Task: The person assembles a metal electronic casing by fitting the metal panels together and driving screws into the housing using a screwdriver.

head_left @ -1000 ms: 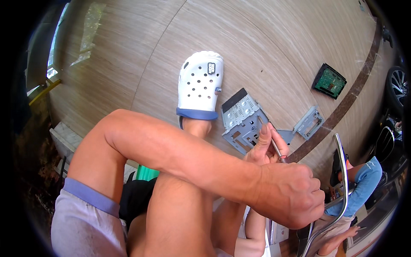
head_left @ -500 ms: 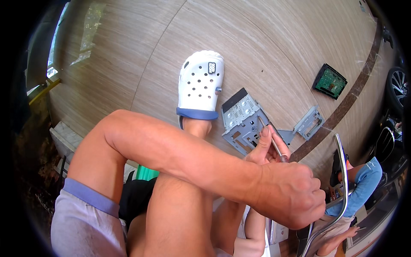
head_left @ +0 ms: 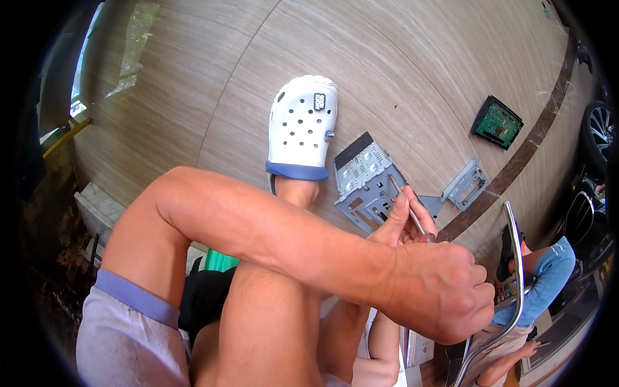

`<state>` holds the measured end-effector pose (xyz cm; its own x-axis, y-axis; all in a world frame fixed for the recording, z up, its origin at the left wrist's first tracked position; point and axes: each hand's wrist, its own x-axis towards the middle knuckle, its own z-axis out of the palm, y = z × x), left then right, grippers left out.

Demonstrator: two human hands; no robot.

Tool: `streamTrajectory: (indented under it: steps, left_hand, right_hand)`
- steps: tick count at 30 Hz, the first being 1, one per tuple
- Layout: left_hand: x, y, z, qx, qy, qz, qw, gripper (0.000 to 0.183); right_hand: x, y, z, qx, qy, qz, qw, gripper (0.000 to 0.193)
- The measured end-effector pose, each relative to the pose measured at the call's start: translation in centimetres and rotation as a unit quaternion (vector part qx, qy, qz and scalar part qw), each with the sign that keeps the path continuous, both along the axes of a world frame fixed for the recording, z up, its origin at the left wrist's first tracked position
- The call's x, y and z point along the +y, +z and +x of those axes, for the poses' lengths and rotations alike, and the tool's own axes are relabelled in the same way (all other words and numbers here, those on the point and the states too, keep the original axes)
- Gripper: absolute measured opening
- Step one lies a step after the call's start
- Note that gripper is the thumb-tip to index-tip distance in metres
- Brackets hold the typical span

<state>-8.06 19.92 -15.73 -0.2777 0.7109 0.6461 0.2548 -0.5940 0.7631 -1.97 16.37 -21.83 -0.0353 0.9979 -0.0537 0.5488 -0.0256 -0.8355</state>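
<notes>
My left arm crosses over my leg from the lower left, and my left hand (head_left: 442,293) is closed in a fist around the handle end of a screwdriver (head_left: 416,220). Partly hidden behind that wrist, my right hand (head_left: 403,222) pinches the screwdriver's thin shaft between thumb and fingers. The shaft's tip rests at a grey sheet-metal casing (head_left: 367,180) with slots, holes and a dark end strip, lying on the floor. Whether the tip sits in a screw is too small to tell. The fist covers most of the handle.
My foot in a white clog (head_left: 302,126) stands left of the casing. To its right lie a slotted metal bracket (head_left: 465,186) and a green circuit board (head_left: 496,122) in a black frame. A chrome chair frame (head_left: 518,277), a seated person (head_left: 551,277) and a wheel (head_left: 599,129) are at the right.
My left fist has shifted very slightly to the right and turned a little. The right hand's pinch, the screwdriver's tip and the casing look unchanged.
</notes>
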Motion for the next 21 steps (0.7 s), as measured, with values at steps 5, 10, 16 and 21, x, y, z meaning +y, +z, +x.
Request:
streamTrajectory:
  steps: [5, 10, 16, 21]
  left_hand:
    - [-0.03, -0.16, -0.29, 0.004, -0.016, 0.001, 1.0, 0.019]
    - [0.0, -0.14, -0.49, -0.005, -0.012, -0.007, 1.0, 0.019]
    - [0.04, -0.06, -0.52, -0.011, -0.004, -0.006, 1.0, 0.019]
    - [-0.14, -0.22, -0.55, -0.009, -0.02, -0.007, 1.0, 0.019]
  right_hand:
    - [-0.25, -0.2, -0.09, 0.001, 0.001, 0.0, 1.0, 0.024]
    - [-0.29, -0.32, 0.02, 0.001, 0.003, 0.001, 1.0, 0.024]
    - [-0.1, -0.36, 0.06, -0.002, 0.003, 0.001, 1.0, 0.024]
    - [-0.25, -0.6, -0.04, -0.001, 0.004, -0.002, 1.0, 0.024]
